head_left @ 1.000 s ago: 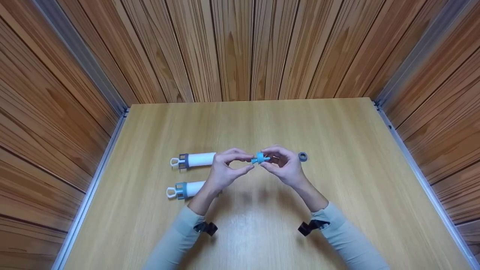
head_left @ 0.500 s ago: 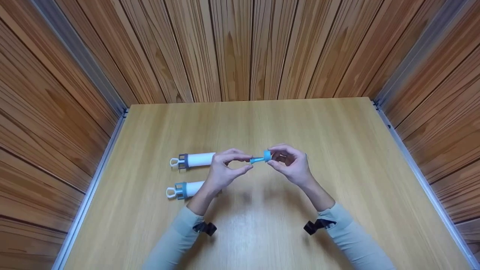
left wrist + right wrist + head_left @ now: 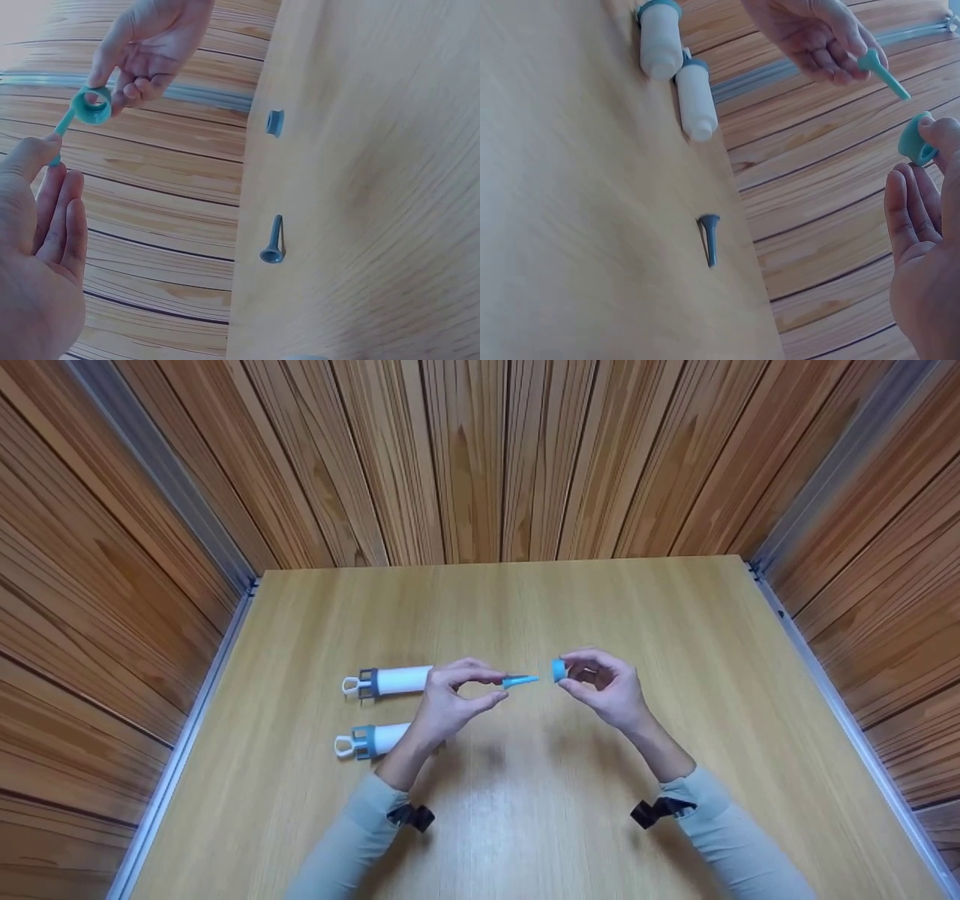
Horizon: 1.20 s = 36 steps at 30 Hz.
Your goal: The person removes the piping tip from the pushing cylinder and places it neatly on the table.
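My left hand [image 3: 457, 694] pinches the wide end of a turquoise tapered nozzle [image 3: 522, 681] between thumb and fingertips, its thin tip pointing right. To the right, my right hand [image 3: 611, 694] holds a turquoise threaded ring cap [image 3: 559, 670] by its edge. A gap separates nozzle and cap in the head view, both held above the table. The right wrist view shows the nozzle's narrow tip [image 3: 898, 91] facing the cap [image 3: 913, 142]. In the left wrist view, the cap's open threaded side [image 3: 94, 118] shows.
Two white syringe-like tubes with ring handles lie at left, one with a dark blue collar [image 3: 367, 683], the other with a teal collar [image 3: 365, 741]. On the tabletop lie a dark blue nozzle [image 3: 277, 229] and a dark blue ring cap [image 3: 277, 124]. Wooden walls surround the table.
The right hand has moved right, drawing the turquoise cap along and off the nozzle's thin tip. The left hand stays almost in place with the nozzle. The dark ring is now hidden in the head view.
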Motion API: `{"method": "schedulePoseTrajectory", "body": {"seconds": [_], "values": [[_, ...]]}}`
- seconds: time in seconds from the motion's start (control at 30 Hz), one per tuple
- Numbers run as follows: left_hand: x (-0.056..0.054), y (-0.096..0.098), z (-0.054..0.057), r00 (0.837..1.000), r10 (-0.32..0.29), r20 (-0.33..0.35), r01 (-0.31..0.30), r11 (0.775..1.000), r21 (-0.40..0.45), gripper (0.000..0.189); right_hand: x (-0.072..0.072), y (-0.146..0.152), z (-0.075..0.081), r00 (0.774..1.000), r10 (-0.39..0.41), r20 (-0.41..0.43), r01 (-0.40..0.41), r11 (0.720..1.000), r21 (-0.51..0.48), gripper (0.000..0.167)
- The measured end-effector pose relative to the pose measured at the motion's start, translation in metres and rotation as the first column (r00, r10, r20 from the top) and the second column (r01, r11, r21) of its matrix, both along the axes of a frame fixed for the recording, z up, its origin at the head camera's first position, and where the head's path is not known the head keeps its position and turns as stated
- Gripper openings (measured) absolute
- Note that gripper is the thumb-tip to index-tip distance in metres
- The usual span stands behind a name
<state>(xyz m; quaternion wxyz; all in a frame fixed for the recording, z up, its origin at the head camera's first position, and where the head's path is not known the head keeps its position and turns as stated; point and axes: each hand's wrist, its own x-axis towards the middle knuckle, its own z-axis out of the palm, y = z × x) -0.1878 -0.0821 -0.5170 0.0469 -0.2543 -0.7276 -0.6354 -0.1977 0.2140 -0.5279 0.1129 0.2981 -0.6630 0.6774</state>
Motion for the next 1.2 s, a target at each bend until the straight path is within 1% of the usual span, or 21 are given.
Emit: {"method": "schedulePoseTrajectory", "body": {"seconds": [0.2, 0.3, 0.4, 0.53, 0.6, 0.73, 0.83, 0.93, 1.07, 1.2], "values": [[-0.001, 0.005, 0.004, 1.000, -0.001, 0.016, 0.001, 1.000, -0.008, 0.027, -0.003, 0.017, 0.003, 0.999, -0.035, -0.019, 0.035, 0.999, 0.031, 0.037], [-0.002, 0.009, 0.006, 1.000, -0.007, 0.016, 0.008, 1.000, -0.006, 0.025, -0.003, 0.026, 0.004, 0.998, -0.057, -0.019, 0.058, 0.997, 0.054, 0.038], [-0.003, 0.012, 0.006, 1.000, -0.012, 0.027, 0.012, 1.000, -0.019, 0.025, -0.003, 0.035, 0.003, 0.998, -0.070, -0.007, 0.070, 0.995, 0.070, 0.038], [-0.005, 0.014, 0.001, 0.998, -0.002, 0.055, 0.006, 0.998, -0.061, 0.026, -0.002, 0.046, -0.001, 0.996, -0.092, 0.012, 0.090, 0.992, 0.090, 0.038], [-0.006, 0.013, -0.002, 0.997, 0.009, 0.070, -0.003, 0.997, -0.077, 0.025, -0.002, 0.051, -0.004, 0.993, -0.116, 0.024, 0.113, 0.988, 0.107, 0.038], [-0.008, 0.012, -0.009, 0.995, 0.039, 0.086, -0.031, 0.995, -0.097, 0.024, -0.002, 0.060, -0.011, 0.983, -0.170, 0.064, 0.160, 0.977, 0.139, 0.037], [-0.010, 0.013, -0.013, 0.993, 0.063, 0.097, -0.051, 0.991, -0.123, 0.023, -0.002, 0.066, -0.016, 0.977, -0.192, 0.097, 0.175, 0.971, 0.162, 0.036], [-0.011, 0.015, -0.018, 0.988, 0.075, 0.136, -0.055, 0.988, -0.141, 0.024, -0.002, 0.072, -0.021, 0.968, -0.216, 0.125, 0.186, 0.959, 0.212, 0.035], [-0.012, 0.020, -0.023, 0.976, 0.085, 0.199, -0.053, 0.986, -0.158, 0.025, -0.003, 0.082, -0.027, 0.957, -0.236, 0.167, 0.181, 0.939, 0.291, 0.035], [-0.013, 0.025, -0.029, 0.968, 0.106, 0.228, -0.058, 0.977, -0.204, 0.026, -0.004, 0.090, -0.035, 0.955, -0.224, 0.196, 0.143, 0.923, 0.358, 0.033]]}}
